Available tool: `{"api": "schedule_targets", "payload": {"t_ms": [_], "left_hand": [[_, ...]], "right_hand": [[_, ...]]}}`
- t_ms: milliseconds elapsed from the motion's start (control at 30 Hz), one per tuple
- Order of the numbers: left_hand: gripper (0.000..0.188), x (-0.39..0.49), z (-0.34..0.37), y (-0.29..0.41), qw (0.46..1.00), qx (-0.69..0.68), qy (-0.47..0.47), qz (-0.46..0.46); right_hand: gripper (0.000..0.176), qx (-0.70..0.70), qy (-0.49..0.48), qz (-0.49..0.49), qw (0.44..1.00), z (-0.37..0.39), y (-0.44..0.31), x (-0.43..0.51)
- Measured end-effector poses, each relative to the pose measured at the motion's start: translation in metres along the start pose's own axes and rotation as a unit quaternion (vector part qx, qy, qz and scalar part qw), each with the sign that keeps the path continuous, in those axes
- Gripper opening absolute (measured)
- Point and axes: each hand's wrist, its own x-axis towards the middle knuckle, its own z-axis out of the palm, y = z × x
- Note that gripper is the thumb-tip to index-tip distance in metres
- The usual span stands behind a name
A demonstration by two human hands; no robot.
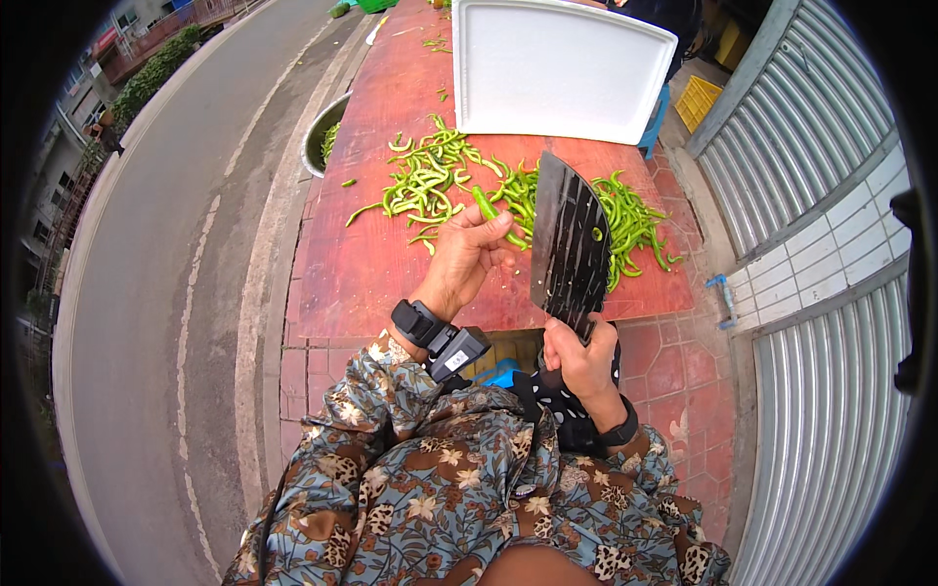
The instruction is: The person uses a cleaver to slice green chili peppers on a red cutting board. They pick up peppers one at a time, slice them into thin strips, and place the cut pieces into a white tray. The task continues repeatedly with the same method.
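Note:
My left hand (469,253) holds a green chili pepper (486,204) raised over the near part of a red wooden table (352,278). In my right hand (582,351) is a broad, dark-bladed cleaver (570,242), its blade pointing away from me and a small green pepper slice stuck to it. The blade stands just right of the left hand, apart from it. Beyond the left hand lies a loose pile of green peppers (429,176), some showing pale cut faces. Another heap of green peppers (634,220) spreads behind and right of the cleaver, partly hidden by the blade.
A white foam box lid (564,69) stands at the table's far side, with part of a person in dark clothing behind it. A metal basin (315,139) with green pieces sits beyond the left edge. A blue stool (654,124) and yellow crate (700,102) are at the right.

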Motion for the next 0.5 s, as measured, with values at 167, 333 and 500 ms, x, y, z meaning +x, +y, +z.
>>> {"api": "schedule_targets", "payload": {"t_ms": [167, 333, 500], "left_hand": [[0.017, 0.0005, 0.0031, -0.0002, 0.998, 0.055, 0.008, 0.008], [0.020, -0.0001, 0.0078, -0.0031, 0.997, 0.071, -0.001, 0.028], [0.022, -0.0016, 0.0072, -0.0011, 0.996, 0.084, -0.020, 0.021]], "right_hand": [[0.021, -0.023, -0.004, -0.009, 1.000, -0.0013, 0.0019, 0.0021], [0.024, -0.033, -0.008, -0.003, 0.999, -0.0032, 0.0041, 0.0033], [0.022, -0.014, -0.004, 0.003, 1.000, -0.0043, 0.0073, 0.0050]]}}
